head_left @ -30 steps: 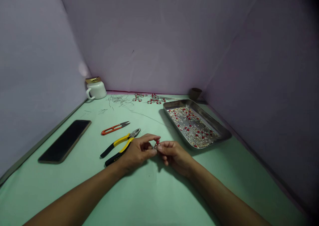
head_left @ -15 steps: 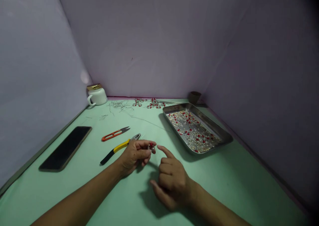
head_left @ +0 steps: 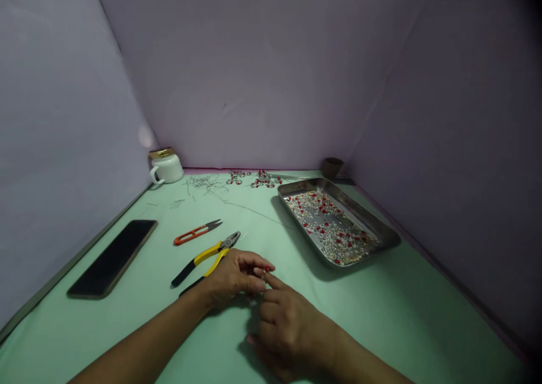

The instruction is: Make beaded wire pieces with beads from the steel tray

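Note:
A small beaded piece (head_left: 266, 269), with a red bead and clear or silver beads, is pinched between the thumb and fingers of my left hand (head_left: 234, 278). My right hand (head_left: 292, 327) has its index finger stretched out, its tip at the beaded piece. Whether the fingertip goes into the piece or only touches it, I cannot tell. The other fingers of that hand are curled and the thumb stands apart, with nothing seen in its grip. Yellow and black pliers (head_left: 207, 252) lie beside my left hand, which partly covers one handle.
A metal tray (head_left: 392, 243) of white and red beads sits at the right. Orange thread snips (head_left: 188, 237) and a phone (head_left: 112, 260) lie left. Along the back are a white mug (head_left: 169, 169), tangled wire (head_left: 205, 183), red beaded pieces (head_left: 262, 179) and a dark cup (head_left: 331, 166).
My left hand has moved slightly down and right with the beaded piece. My right index finger, apart from it before, has come to it. More of the pliers shows.

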Motion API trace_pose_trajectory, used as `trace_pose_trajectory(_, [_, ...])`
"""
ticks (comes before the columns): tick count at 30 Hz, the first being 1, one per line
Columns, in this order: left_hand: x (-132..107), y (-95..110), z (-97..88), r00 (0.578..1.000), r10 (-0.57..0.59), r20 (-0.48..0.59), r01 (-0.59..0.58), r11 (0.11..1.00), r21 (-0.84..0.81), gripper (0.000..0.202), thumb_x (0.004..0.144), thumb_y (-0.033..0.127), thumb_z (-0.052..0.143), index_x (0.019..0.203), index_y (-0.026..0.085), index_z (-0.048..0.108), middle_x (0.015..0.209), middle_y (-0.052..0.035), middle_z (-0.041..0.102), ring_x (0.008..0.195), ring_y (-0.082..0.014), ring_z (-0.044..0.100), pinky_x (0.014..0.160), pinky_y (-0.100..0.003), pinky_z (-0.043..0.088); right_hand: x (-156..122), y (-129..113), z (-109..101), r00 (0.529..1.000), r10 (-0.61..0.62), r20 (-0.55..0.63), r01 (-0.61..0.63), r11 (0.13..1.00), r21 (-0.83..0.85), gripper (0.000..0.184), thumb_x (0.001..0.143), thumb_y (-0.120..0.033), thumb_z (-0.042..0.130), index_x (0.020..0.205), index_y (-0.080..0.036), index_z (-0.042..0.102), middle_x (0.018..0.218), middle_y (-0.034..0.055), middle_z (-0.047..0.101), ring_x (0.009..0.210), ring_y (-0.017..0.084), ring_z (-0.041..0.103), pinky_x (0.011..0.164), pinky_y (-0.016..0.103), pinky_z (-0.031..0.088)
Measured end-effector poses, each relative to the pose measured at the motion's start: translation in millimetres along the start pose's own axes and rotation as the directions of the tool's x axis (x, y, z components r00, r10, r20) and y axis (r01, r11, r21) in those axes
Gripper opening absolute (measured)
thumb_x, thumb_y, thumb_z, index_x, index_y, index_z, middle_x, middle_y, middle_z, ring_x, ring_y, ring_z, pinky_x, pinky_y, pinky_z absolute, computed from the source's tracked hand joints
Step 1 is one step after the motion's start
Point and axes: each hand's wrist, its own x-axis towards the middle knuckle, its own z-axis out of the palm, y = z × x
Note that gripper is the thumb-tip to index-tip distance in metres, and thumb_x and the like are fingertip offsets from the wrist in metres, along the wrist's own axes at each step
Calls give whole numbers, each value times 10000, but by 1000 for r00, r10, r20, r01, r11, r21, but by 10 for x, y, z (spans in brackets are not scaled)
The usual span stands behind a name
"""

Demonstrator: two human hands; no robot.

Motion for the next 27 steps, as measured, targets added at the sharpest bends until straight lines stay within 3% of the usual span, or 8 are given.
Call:
trace_pose_trajectory(3, [-6, 0, 0, 1000, 17, 25, -18, 999, 31, 350, 474, 94, 752, 821, 114, 703, 636, 2, 603, 557, -94, 512, 526, -231, 379, -6, -14, 10, 993, 5, 115, -4, 1000, -12, 231, 757, -283, 528, 551, -201, 590, 488, -4, 543, 529, 170, 494, 996, 468, 314])
trace_pose_trajectory(6, [1, -25, -30, 992, 94, 86, -93, 996, -19, 507, 526, 188, 784, 1017, 142, 664, 802, -36, 623, 653, -124, 546, 554, -241, 412, 21, -10, -19, 989, 53, 135, -53, 999, -4, 233, 756, -346, 558, 589, -197, 622, 519, -2, 568, 602, 189, 533, 1022, 485, 244])
trace_pose_trajectory(8, [16, -53, -51, 987, 134, 93, -129, 990, -62, 500, 612, 269, 759, 1078, 142, 632, 837, -56, 618, 644, -121, 544, 528, -234, 416, 46, -9, -40, 987, 98, 129, -95, 995, -31, 283, 774, -395, 552, 604, -187, 643, 527, 8, 583, 611, 197, 539, 1026, 488, 215])
trace_pose_trajectory(11, [36, -78, -55, 987, 145, 62, -142, 988, -53, 394, 670, 326, 726, 991, 107, 659, 729, -45, 604, 570, -100, 518, 504, -227, 406, 82, -29, -44, 978, 147, 150, -135, 987, -89, 359, 795, -432, 528, 588, -171, 662, 507, 26, 591, 579, 200, 537, 1011, 482, 222])
trace_pose_trajectory(17, [11, -12, -2, 997, 61, 36, -61, 998, 13, 319, 584, 324, 774, 808, 115, 686, 535, 20, 542, 503, -91, 492, 504, -232, 369, 108, -85, -6, 957, 135, 257, -115, 989, -89, 417, 790, -454, 544, 555, -134, 671, 459, 55, 594, 537, 206, 551, 911, 449, 354])
trace_pose_trajectory(27, [-34, 45, 45, 999, 40, 22, -39, 999, -21, 315, 531, 214, 769, 807, 114, 656, 639, 19, 550, 575, -95, 491, 576, -261, 381, 52, -53, 70, 980, 89, 179, -71, 992, -104, 265, 786, -267, 602, 564, -133, 659, 479, 42, 616, 532, 186, 550, 843, 417, 404])
